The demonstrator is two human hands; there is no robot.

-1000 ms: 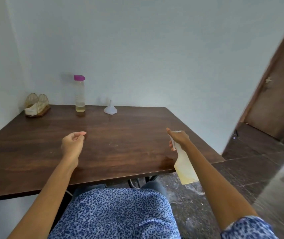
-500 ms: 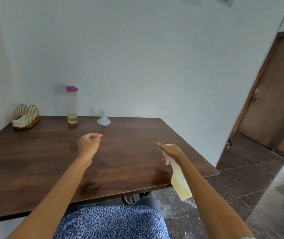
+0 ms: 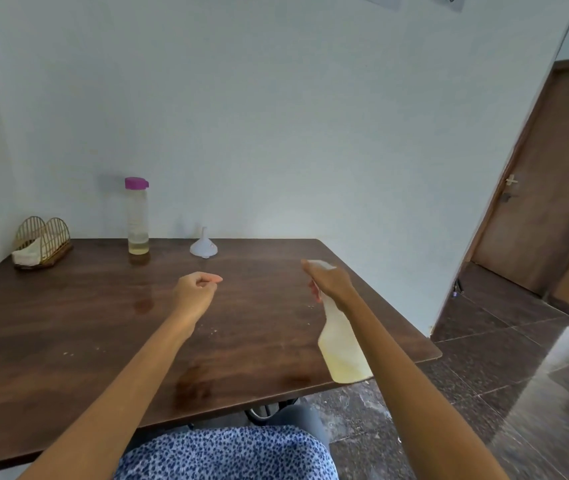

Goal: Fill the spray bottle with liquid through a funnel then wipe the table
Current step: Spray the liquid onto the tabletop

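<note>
My right hand grips the trigger head of a translucent spray bottle holding yellowish liquid, raised over the right side of the dark wooden table. My left hand hovers above the table's middle with its fingers loosely curled and holds nothing. A white funnel stands mouth-down near the table's far edge. Left of it stands a tall clear bottle with a purple cap and a little yellowish liquid at the bottom.
A gold wire holder with white napkins sits at the far left corner. A pale wall runs behind the table. To the right lies dark tiled floor and a brown door. Small white specks dot the tabletop.
Both hands have moved forward over the table, the right one carrying the spray bottle from beyond the right edge to above the tabletop. The camera has tilted upward.
</note>
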